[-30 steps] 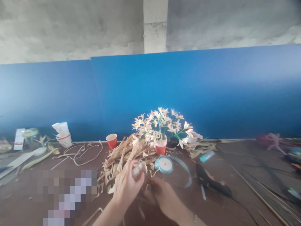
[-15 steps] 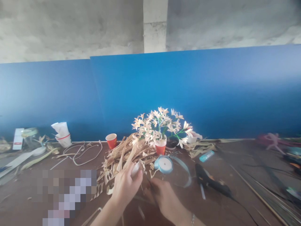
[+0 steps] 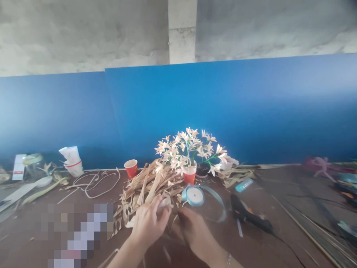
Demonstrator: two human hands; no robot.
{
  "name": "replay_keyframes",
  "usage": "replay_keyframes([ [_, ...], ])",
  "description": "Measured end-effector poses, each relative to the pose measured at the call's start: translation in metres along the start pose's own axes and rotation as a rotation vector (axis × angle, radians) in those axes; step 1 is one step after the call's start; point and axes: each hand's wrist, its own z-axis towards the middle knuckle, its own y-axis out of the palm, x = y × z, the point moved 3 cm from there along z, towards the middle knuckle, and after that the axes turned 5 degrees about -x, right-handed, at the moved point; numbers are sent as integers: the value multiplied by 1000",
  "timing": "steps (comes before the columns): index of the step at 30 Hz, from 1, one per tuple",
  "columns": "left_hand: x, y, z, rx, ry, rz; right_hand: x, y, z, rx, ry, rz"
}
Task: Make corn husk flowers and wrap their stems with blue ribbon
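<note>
My left hand [image 3: 149,219] is closed, with a pale piece of dried husk [image 3: 166,202] pinched between thumb and fingers. To its right, my right hand [image 3: 196,232] is curled and blurred. Something dark seems to lie in its fingers, but I cannot make out what. Just beyond both hands spreads a pile of dried husks [image 3: 145,182]. A light blue ribbon roll [image 3: 194,195] lies past my right hand, its loose end curling rightward. Behind it, a red paper cup [image 3: 189,177] holds a bunch of cream husk flowers [image 3: 181,147] on green stems.
A black glue gun [image 3: 248,216] with its cord lies to the right, near a turquoise packet [image 3: 244,185]. Another red cup [image 3: 131,168], a white cable [image 3: 92,190] and a white cup [image 3: 74,168] stand or lie leftward. Long thin sticks [image 3: 304,230] lie at far right.
The pale husk piece in my left hand shows wider and higher above the fingers. My right hand stays close beside it, still blurred. The whole view has shifted slightly.
</note>
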Motion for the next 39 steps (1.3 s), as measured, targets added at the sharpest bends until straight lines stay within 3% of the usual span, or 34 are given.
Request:
replay_keyframes([
  [6,14,-1,-6,-309,137,-63,7,-3,-1,174,51,86],
  [11,23,-4,-6,-378,198,-109,3,-4,-3,45,69,51],
  [13,26,-9,-4,-308,250,-129,1,-3,-4,12,41,22],
  [19,42,-29,-11,218,524,-261,2,-7,-6,177,-19,-36],
  [21,47,-25,-16,208,586,-300,0,-9,-9,249,-60,-87],
  [23,48,-15,-16,48,527,-331,-2,-11,-12,302,-127,-131],
  [25,40,-1,-14,-131,326,-368,-4,-12,-16,328,-184,-167],
  [27,27,9,-10,-178,61,-442,-3,-13,-18,365,-203,-198],
  [29,15,17,-7,-170,-176,-651,0,-14,-18,412,-177,-217],
  [33,15,26,-3,-330,-338,-1202,3,-14,-15,413,-102,-198],
  [36,21,23,-4,-388,-461,-1343,4,-14,-12,386,-73,-154],
  [39,24,21,-4,-362,-472,-1413,6,-14,-9,374,-55,-95],
])
